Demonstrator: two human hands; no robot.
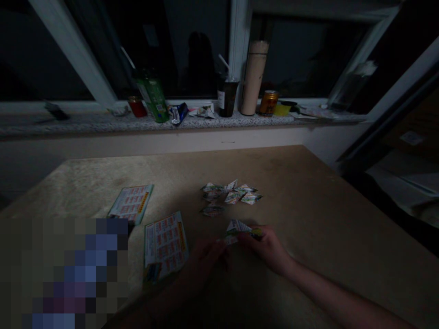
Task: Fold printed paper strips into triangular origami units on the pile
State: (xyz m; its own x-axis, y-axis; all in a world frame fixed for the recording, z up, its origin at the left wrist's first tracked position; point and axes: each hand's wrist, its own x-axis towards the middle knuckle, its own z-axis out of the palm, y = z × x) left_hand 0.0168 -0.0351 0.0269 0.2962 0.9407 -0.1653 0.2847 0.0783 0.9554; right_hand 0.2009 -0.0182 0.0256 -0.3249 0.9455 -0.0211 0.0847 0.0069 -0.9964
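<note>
A small piece of folded printed paper [236, 225], white with green and yellow parts, is held just above the table between my hands. My right hand [269, 246] pinches its right side, thumb in front. My left hand [211, 250] has its fingers closed at the paper's lower left edge; dim light blurs the exact grip. Beyond them several folded paper pieces [233, 197] with pointed ends lie in a loose group. Left of my left hand lies a flat printed sheet [165, 242] with rows of red print, and a similar printed sheet [129, 203] lies farther back.
The wooden table [291, 183] reaches to the wall below a stone windowsill [192, 122]. On the sill stand a green bottle [153, 98], a dark cup with a straw [227, 98], a beige flask [254, 77] and an orange can [269, 103]. Pixelation covers the lower left corner.
</note>
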